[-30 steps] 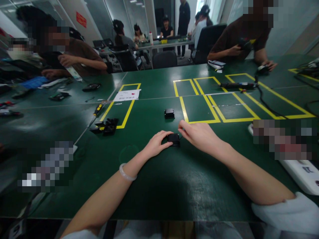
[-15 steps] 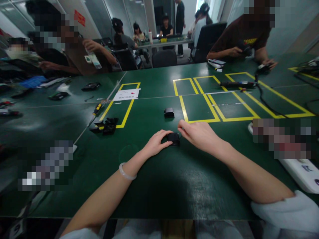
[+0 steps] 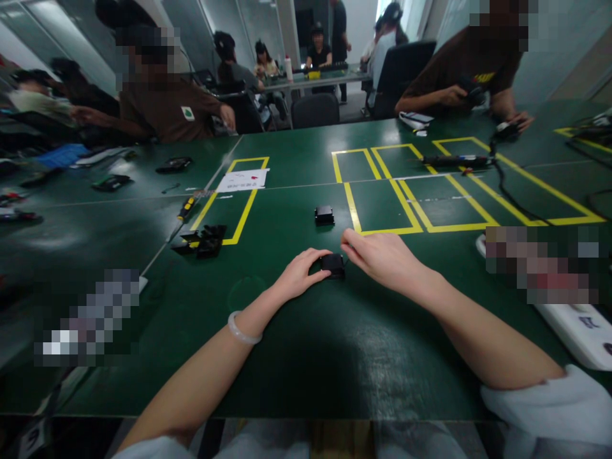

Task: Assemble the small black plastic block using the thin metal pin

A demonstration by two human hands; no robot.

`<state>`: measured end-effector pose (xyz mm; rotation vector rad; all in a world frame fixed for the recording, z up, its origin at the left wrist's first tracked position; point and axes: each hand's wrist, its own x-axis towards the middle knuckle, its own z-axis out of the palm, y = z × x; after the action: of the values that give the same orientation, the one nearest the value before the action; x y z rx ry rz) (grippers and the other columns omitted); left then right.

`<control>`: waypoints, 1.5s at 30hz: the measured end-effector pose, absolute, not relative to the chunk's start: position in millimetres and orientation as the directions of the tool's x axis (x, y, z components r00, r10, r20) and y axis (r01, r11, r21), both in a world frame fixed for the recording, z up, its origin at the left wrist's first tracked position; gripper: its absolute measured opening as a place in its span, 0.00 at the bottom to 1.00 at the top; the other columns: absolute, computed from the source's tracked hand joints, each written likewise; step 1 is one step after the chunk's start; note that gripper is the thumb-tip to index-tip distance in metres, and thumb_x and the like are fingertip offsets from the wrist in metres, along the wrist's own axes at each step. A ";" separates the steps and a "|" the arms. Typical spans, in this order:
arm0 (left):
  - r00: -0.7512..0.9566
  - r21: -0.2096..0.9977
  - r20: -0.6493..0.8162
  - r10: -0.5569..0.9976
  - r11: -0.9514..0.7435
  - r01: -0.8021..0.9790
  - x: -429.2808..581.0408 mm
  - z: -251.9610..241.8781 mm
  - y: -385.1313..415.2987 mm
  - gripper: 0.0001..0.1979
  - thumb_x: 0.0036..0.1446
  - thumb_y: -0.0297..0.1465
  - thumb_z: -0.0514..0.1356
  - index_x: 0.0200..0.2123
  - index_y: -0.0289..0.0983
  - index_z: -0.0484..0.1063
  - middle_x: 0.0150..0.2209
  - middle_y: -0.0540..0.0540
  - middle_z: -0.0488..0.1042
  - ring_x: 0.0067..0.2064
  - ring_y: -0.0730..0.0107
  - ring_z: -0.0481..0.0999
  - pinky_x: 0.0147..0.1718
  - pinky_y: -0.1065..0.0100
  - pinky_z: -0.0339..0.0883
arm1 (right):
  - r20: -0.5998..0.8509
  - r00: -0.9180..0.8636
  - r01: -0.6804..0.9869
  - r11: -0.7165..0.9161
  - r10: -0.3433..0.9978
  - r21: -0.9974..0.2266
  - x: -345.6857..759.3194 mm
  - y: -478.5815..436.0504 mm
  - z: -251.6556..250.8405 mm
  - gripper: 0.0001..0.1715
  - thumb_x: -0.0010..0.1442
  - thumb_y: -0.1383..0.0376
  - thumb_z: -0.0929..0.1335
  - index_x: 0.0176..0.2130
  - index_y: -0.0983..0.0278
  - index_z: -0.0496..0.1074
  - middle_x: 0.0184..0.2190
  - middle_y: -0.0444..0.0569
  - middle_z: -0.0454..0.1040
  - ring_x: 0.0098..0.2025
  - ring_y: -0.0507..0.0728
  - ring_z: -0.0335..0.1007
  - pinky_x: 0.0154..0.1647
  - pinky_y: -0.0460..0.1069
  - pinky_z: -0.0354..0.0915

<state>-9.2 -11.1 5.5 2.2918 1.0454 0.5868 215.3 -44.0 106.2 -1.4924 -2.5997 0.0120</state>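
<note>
On the green table [image 3: 306,338], a small black rectangular part [image 3: 333,266] sits between my hands. My left hand [image 3: 302,273] grips its left side, with the thumb at the near edge and the fingers at the far edge. Just right of the part, my right hand [image 3: 380,256] is closed in a pinch. A short thin dark piece shows beneath the right fingertips, too small to name. Farther away stands a second small black part [image 3: 324,215] of similar shape, touched by neither hand.
Several black parts [image 3: 205,241] lie in a heap at left, near a yellow-and-black screwdriver [image 3: 187,208]. A paper sheet [image 3: 243,180] lies on yellow tape outlines. A black corded tool [image 3: 454,161] rests at back right. A white case [image 3: 581,331] is at right. Co-workers sit opposite.
My hands and the black part stay practically in place. Across the table at left, a co-worker's raised hand has come down and moved right, and that person's head and body have shifted right.
</note>
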 end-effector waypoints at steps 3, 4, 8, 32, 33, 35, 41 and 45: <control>0.604 0.638 0.157 0.781 -0.547 0.542 -9.5 5.6 -11.0 0.20 0.64 0.39 0.59 0.57 0.41 0.66 0.52 0.43 0.71 0.53 0.57 0.71 0.54 0.58 0.64 | 0.122 -0.498 0.856 0.509 0.859 -0.088 214.9 -44.4 106.8 0.17 0.70 0.61 0.54 0.47 0.64 0.66 0.30 0.47 0.77 0.28 0.54 0.69 0.26 0.47 0.45; 0.603 0.637 0.159 0.782 -0.548 0.542 -9.5 5.7 -11.0 0.20 0.64 0.39 0.59 0.57 0.41 0.66 0.52 0.43 0.71 0.53 0.57 0.71 0.54 0.58 0.64 | 0.124 -0.499 0.854 0.511 0.857 -0.098 215.0 -44.7 107.1 0.16 0.69 0.62 0.55 0.47 0.64 0.66 0.31 0.47 0.77 0.28 0.54 0.69 0.26 0.47 0.45; 0.606 0.634 0.161 0.779 -0.552 0.542 -9.8 4.9 -10.9 0.20 0.64 0.40 0.58 0.57 0.41 0.66 0.52 0.43 0.71 0.53 0.58 0.71 0.53 0.58 0.64 | 0.156 -0.508 0.842 0.527 0.847 -0.119 215.7 -45.5 106.7 0.16 0.70 0.61 0.55 0.47 0.64 0.66 0.31 0.47 0.77 0.29 0.54 0.70 0.26 0.47 0.45; 0.609 0.643 0.141 0.780 -0.540 0.543 -9.0 8.2 -11.8 0.21 0.64 0.40 0.58 0.58 0.41 0.66 0.52 0.43 0.71 0.53 0.57 0.71 0.54 0.58 0.63 | 0.143 -0.510 0.847 0.524 0.848 -0.085 214.9 -44.6 105.8 0.17 0.70 0.60 0.54 0.46 0.64 0.66 0.31 0.48 0.77 0.28 0.54 0.70 0.25 0.47 0.44; 0.609 0.644 0.141 0.781 -0.539 0.543 -8.8 8.6 -12.0 0.21 0.64 0.40 0.58 0.58 0.41 0.66 0.53 0.43 0.71 0.53 0.57 0.71 0.54 0.58 0.63 | 0.147 -0.512 0.844 0.527 0.846 -0.095 215.0 -44.9 106.0 0.16 0.70 0.61 0.54 0.47 0.64 0.65 0.32 0.48 0.77 0.29 0.54 0.70 0.26 0.47 0.45; 0.607 0.645 0.142 0.782 -0.539 0.542 -8.8 8.6 -12.0 0.21 0.64 0.40 0.58 0.58 0.41 0.66 0.53 0.43 0.71 0.53 0.57 0.71 0.54 0.58 0.63 | 0.154 -0.516 0.838 0.534 0.842 -0.110 215.3 -45.7 106.4 0.16 0.69 0.62 0.54 0.47 0.64 0.65 0.32 0.48 0.77 0.29 0.54 0.70 0.26 0.47 0.46; 0.608 0.643 0.155 0.778 -0.547 0.536 -10.1 4.8 -10.7 0.21 0.64 0.40 0.59 0.58 0.40 0.65 0.51 0.43 0.71 0.53 0.58 0.71 0.53 0.59 0.64 | 0.126 -0.510 0.849 0.522 0.851 -0.087 215.3 -45.3 106.9 0.20 0.71 0.56 0.53 0.46 0.63 0.66 0.30 0.48 0.77 0.29 0.55 0.71 0.26 0.47 0.45; 0.612 0.643 0.155 0.775 -0.550 0.533 -9.8 5.6 -10.8 0.21 0.64 0.40 0.58 0.57 0.40 0.66 0.51 0.43 0.71 0.52 0.58 0.71 0.53 0.59 0.64 | 0.106 -0.497 0.862 0.504 0.861 -0.057 214.1 -45.0 108.2 0.19 0.70 0.58 0.54 0.46 0.64 0.67 0.29 0.48 0.77 0.28 0.55 0.70 0.26 0.47 0.44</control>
<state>-9.8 -10.8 5.6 2.2879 1.0283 0.5809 214.1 -45.0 108.2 -1.5068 -2.6186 -0.0055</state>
